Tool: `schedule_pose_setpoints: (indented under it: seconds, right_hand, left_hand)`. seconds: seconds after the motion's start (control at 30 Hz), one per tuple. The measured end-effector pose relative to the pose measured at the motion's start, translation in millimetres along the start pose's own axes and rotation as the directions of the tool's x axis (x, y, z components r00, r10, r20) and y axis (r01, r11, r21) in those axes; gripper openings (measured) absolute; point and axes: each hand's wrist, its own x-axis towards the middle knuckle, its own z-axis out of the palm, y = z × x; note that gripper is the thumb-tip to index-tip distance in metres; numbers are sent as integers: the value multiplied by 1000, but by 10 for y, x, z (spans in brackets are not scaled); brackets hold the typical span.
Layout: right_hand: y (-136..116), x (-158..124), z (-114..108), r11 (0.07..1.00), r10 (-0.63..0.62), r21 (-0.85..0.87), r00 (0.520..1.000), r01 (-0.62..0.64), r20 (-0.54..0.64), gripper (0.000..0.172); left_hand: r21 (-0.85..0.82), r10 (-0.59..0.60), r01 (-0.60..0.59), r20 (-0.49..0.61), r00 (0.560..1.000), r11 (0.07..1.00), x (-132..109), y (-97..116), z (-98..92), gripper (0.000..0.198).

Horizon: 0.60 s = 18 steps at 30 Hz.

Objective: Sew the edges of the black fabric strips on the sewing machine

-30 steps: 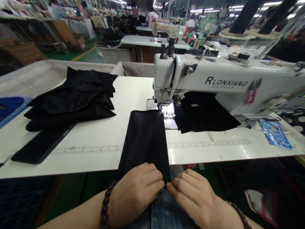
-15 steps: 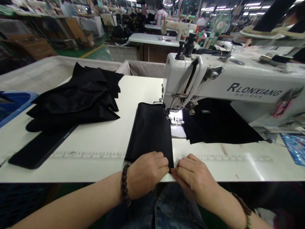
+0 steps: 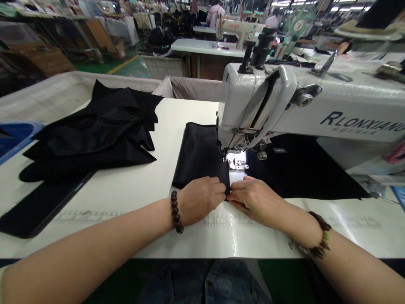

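Observation:
A folded piece of black fabric [image 3: 201,154] lies flat on the white table, its right edge running under the presser foot [image 3: 225,156] of the sewing machine [image 3: 253,105]. My left hand [image 3: 202,196] rests on the near end of the fabric, fingers closed on its right corner. Beside it, my right hand [image 3: 249,196] pinches the same corner from the right with thumb and fingers. The two hands nearly touch at the fingertips. Lamplight falls on the metal needle plate [image 3: 238,162].
Left of the work lies a pile of black fabric pieces [image 3: 104,131] on a long dark flat piece [image 3: 47,204]. More black fabric [image 3: 294,173] with a small label lies under the machine arm. A blue bin [image 3: 15,137] stands at the left edge; a ruler strip [image 3: 218,220] runs along the tabletop.
Both hands have moved forward, away from the table's front edge, and the black fabric has slid with them further under the presser foot. The view has shifted closer to the machine.

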Motion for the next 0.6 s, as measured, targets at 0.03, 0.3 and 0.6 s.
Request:
schedule_pose_setpoints:
  seconds: [0.03,0.3,0.6]
  right_hand:
    - [31,28,-8,1000,-13,-15,1000,13,-3,16]
    - [247,139,80,989,-50,-145,983,24,-176,23]
    - [308,157,215,946,-53,-322,957,-43,-284,34]
  left_hand:
    - [11,-2,2,-6,1000,1000,17,-36,1,14]
    - [88,15,-17,20,1000,996,168,-361,5,12]
    - [217,-57,35,94,994,975,203,-414,-13,14]
